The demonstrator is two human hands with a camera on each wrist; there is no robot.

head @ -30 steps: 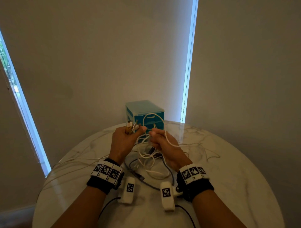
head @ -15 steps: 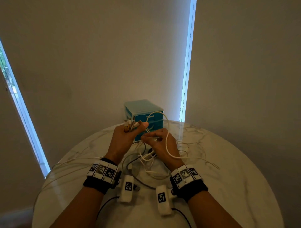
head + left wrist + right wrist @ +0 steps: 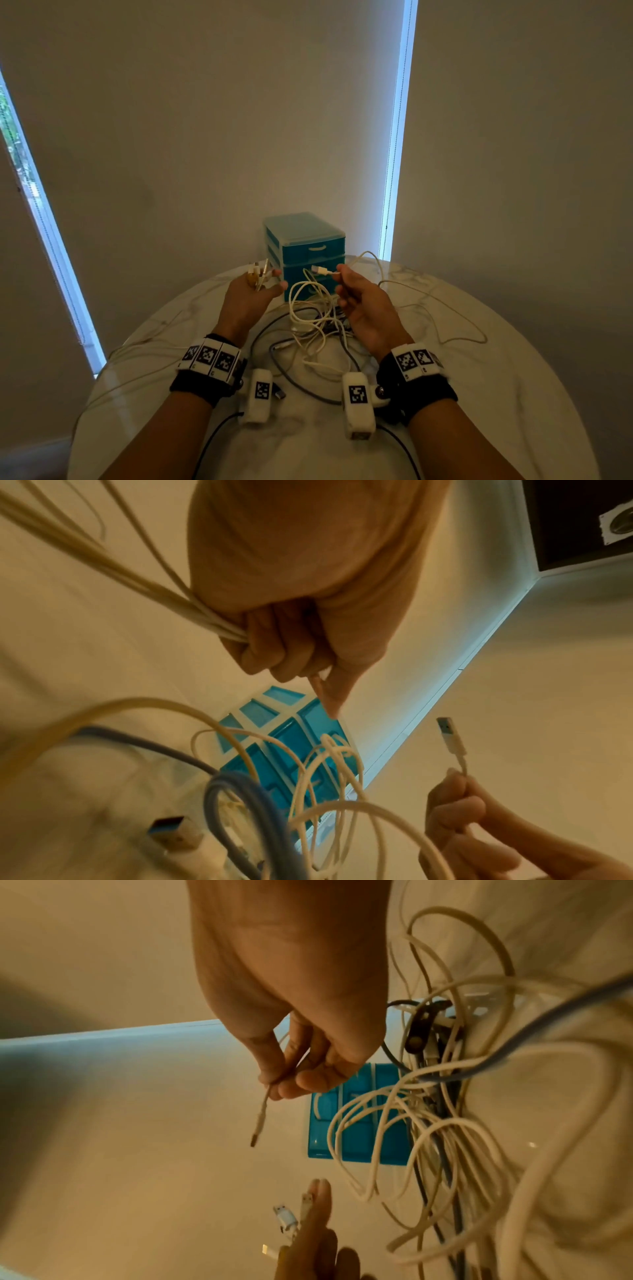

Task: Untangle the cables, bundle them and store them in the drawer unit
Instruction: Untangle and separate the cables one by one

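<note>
A tangle of white and grey cables [image 3: 315, 322] lies on the round marble table [image 3: 479, 394] between my hands. My left hand [image 3: 263, 284] grips a bunch of cable ends, and their plugs [image 3: 258, 272] stick up above its fingers. In the left wrist view its fingers curl round several white cables [image 3: 219, 626]. My right hand [image 3: 340, 277] pinches a white cable just behind its USB plug [image 3: 320, 270], which is held up in front of the teal drawer unit [image 3: 305, 246]. The right wrist view shows that pinch on the white cable [image 3: 262, 1115]. The drawers are closed.
The drawer unit stands at the table's far edge against the wall. A grey cable [image 3: 298, 383] loops toward me, and its plug [image 3: 279, 394] lies near my left wrist. Thin white cables [image 3: 455, 329] trail right and left over the table.
My hands have moved apart. The right hand has drawn the white USB end out to the right and up. The left hand still holds its bunch of plugs.
</note>
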